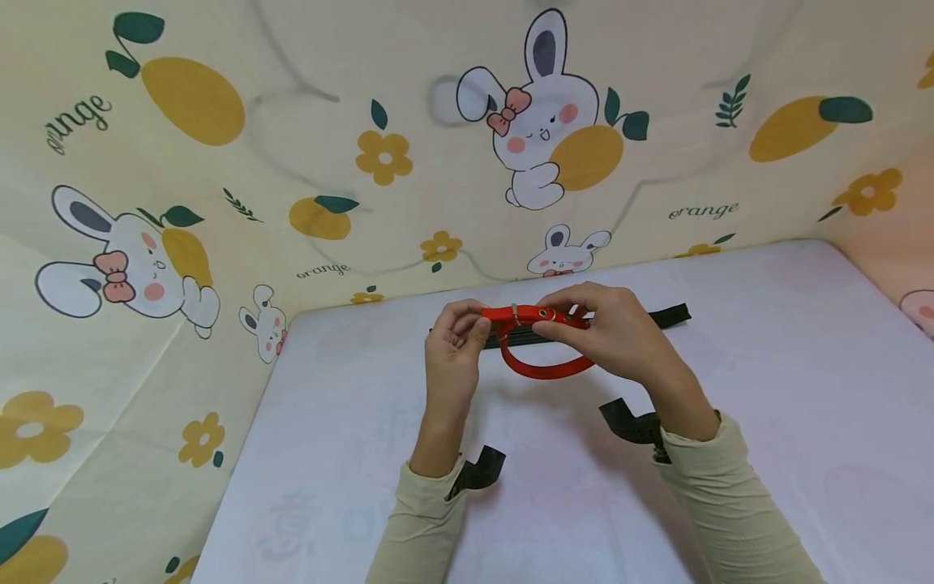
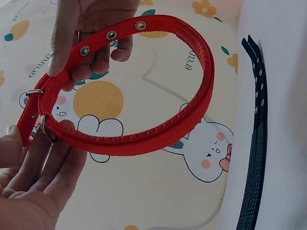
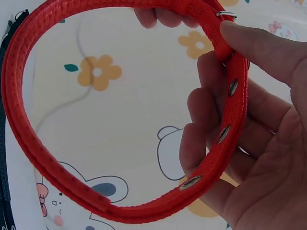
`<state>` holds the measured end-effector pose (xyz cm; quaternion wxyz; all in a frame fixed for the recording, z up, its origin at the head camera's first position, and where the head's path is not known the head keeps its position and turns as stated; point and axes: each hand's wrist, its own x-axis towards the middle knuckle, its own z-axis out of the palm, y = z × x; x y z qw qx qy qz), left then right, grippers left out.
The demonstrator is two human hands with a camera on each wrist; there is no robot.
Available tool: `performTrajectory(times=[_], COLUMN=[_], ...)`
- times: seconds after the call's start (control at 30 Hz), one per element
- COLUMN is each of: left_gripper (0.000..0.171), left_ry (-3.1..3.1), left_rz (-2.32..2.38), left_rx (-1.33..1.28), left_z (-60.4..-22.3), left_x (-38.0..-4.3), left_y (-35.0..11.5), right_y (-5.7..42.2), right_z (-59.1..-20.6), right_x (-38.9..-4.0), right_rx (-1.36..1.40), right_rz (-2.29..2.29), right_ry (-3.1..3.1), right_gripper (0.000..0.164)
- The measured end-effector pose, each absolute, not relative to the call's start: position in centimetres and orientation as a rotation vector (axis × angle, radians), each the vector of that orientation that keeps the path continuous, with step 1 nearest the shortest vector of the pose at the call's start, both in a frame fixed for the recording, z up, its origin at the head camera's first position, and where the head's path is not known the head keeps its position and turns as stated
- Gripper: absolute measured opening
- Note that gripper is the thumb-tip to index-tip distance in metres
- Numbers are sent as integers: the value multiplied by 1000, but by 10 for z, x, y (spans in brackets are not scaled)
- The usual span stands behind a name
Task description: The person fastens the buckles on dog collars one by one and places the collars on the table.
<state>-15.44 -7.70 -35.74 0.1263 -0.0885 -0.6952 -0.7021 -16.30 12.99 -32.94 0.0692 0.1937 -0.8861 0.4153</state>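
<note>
A red dog collar (image 1: 547, 372) with metal eyelets and a buckle is closed into a loop, raised over the table between both hands. My left hand (image 1: 456, 337) pinches the strap end beyond the buckle (image 2: 35, 91) between thumb and fingers. My right hand (image 1: 620, 337) holds the eyelet side close to the buckle, its thumb pressing the band and its fingers behind it in the right wrist view. The strap passes through the buckle frame, and a metal D-ring (image 2: 46, 128) hangs beside it. The lower part of the loop hangs free.
Black straps with metal eyelets (image 2: 252, 167) lie on the white table (image 1: 350, 454) behind the hands, partly hidden by them in the head view. A cloth printed with rabbits and oranges (image 1: 292, 146) stands as a wall along the back and left side.
</note>
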Motion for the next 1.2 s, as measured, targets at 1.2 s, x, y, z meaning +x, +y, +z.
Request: performTrajectory(times=[1.2], left_gripper=[28], left_ry=[-2228], left_rz=[-1830], left_rx=[-533], left_z=[-366], left_x=[-158], left_y=[-78], right_y=[130], right_z=[-332], right_x=[-164], right_rx=[684], right_rz=[1212], right_ry=[-2623], right_gripper=[21])
